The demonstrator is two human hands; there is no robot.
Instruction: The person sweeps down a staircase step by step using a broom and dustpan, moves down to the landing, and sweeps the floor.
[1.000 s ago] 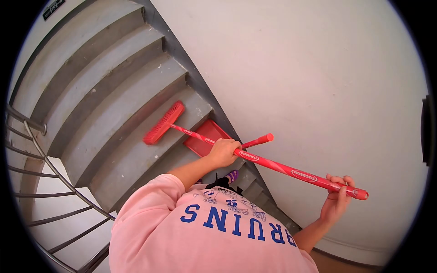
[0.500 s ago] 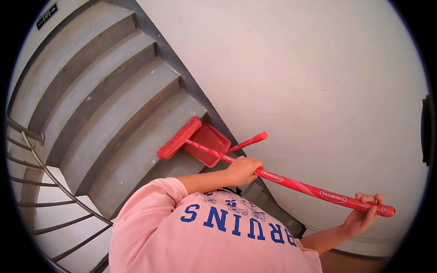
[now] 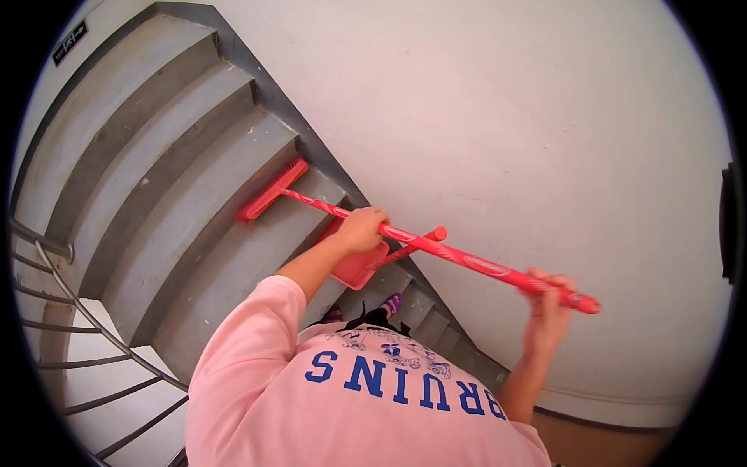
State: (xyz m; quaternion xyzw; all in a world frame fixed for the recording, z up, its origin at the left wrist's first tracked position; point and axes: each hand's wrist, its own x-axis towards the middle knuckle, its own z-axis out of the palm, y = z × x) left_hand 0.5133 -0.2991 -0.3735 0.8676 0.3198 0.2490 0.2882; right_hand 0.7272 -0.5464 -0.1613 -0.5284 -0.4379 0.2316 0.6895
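Our right hand grips the smooth red broom near its end, our left hand clasps it lower, before the shallow plastic dustpan. Beyond the dustpan, bristles over the curved-edged step: room left of the dustpan, flat wall hemming right!

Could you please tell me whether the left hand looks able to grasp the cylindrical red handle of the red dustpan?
Probably not now: the left hand is closed around the long, red, cylindrical broom handle, which crosses over the dustpan handle in this view. If freed, it could likely reach.
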